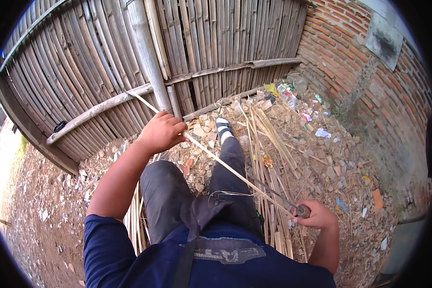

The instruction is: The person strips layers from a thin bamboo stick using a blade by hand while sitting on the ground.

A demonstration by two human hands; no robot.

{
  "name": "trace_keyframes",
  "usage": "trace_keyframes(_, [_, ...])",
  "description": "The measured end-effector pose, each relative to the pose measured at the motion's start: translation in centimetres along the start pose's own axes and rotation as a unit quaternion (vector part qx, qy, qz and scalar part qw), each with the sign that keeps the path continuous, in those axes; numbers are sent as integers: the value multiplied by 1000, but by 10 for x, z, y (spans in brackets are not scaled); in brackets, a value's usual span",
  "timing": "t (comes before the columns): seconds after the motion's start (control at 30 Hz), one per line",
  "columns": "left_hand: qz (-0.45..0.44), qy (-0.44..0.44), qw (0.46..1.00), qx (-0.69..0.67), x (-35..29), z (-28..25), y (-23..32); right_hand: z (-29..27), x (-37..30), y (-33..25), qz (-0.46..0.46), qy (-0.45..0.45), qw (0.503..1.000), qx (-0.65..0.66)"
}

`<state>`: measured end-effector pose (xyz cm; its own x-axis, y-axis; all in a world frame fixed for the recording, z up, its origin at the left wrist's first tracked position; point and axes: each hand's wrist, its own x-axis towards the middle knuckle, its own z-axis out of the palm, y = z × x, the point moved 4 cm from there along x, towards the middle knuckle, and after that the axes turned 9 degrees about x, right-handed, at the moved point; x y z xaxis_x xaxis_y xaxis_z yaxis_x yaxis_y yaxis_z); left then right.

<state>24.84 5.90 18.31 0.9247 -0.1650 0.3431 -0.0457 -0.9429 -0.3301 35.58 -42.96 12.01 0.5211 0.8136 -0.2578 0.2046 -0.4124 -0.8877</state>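
Observation:
A long, pale bamboo strip (pixel 225 164) runs slantwise across my lap, from near the fence down to my right side. My left hand (pixel 163 132) is closed around its upper part, with a short length sticking out beyond the fist. Low on the right, my right hand (pixel 318 215) grips the round-ended handle of a knife (pixel 302 210). Its thin dark blade points up and left, close beneath the strip. The strip's lower end reaches the fingers of that hand; whether they pinch it too, I cannot tell. Thin curled fibres (pixel 230 193) lie over the dark cloth on my lap.
Long split bamboo pieces (pixel 272 137) lie on the ground at my right, and more strips (pixel 133 223) lie by my left thigh. Ahead stands a bamboo fence (pixel 96 62); a brick wall (pixel 355 67) rises at the right. Rubble and litter (pixel 323 133) cover the ground.

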Motion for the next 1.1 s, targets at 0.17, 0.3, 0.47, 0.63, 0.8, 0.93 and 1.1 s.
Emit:
trace_keyframes(0.17, [0,55,998,21,-18,2,-15,-48,-1,6,29,188,981,-43])
trace_keyframes(0.3, [-91,-7,995,38,-53,-3,-36,-93,-2,13,-24,392,914,-101])
trace_keyframes(0.47, [-237,-35,970,38,-99,-3,-41,-91,10,42,-119,488,864,-27])
trace_keyframes(0.63, [-340,-53,939,16,-138,-7,-27,-43,42,43,-80,435,896,46])
trace_keyframes(0.8, [-404,-85,902,-128,-164,10,9,16,85,7,-95,321,942,-4])
trace_keyframes(0.93, [-427,-76,882,-186,-184,10,47,56,132,-34,-119,215,966,-79])
trace_keyframes(1.1, [-448,-92,853,-254,-209,17,84,109,194,-61,-227,110,952,-172])
